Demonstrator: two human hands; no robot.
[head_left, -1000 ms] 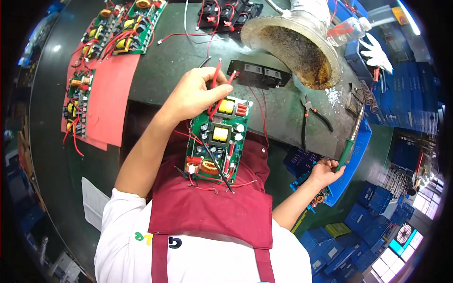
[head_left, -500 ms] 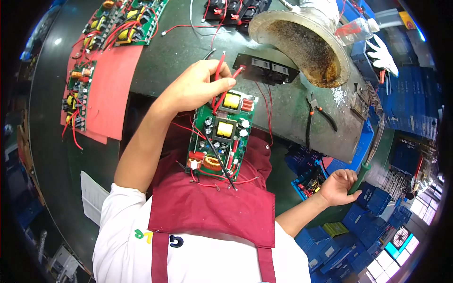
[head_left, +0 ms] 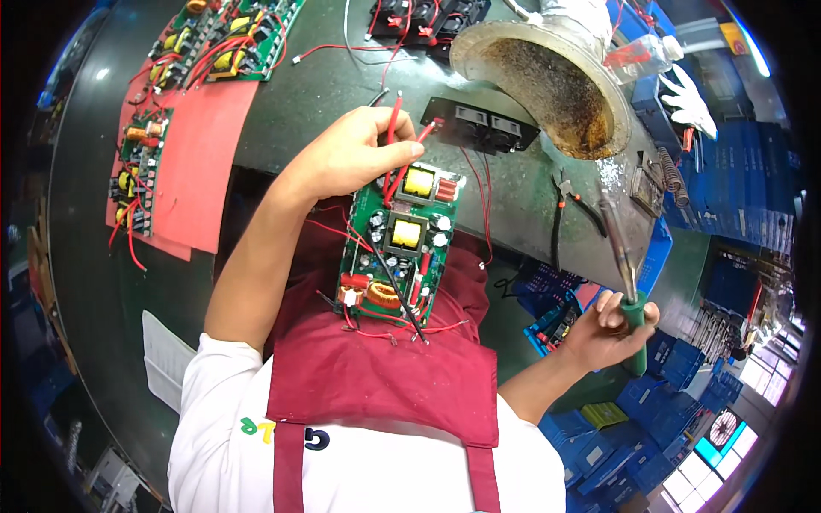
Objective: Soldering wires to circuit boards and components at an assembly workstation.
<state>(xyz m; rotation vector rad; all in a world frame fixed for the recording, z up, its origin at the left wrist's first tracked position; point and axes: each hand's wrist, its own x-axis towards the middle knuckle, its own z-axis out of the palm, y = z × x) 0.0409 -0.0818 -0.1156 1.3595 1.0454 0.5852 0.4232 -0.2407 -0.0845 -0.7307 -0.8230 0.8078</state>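
Observation:
My left hand [head_left: 351, 158] is closed in a pinch round thick red wires [head_left: 394, 128] that rise from a green circuit board [head_left: 398, 244]. One red wire's end reaches a black socket panel [head_left: 481, 126] standing just right of my fingers; whether it is joined there I cannot tell. The board, with yellow transformers and a copper coil, leans over the bench edge against my dark red apron. On the far right my right hand [head_left: 611, 333] grips the green handle of a soldering iron [head_left: 631, 295], its metal shaft pointing up and away.
A stained fume hood funnel [head_left: 547, 81] stands at the back right. Orange-handled pliers [head_left: 569, 214] lie on the bench [head_left: 333, 77], near a metal spring [head_left: 672, 181]. More circuit boards [head_left: 138, 179] rest on pink sheets [head_left: 205, 162] at left. A white glove [head_left: 687, 103] hangs beyond.
My right hand, empty before, has taken hold of the soldering iron. My left hand stays nearly in place on the red wires.

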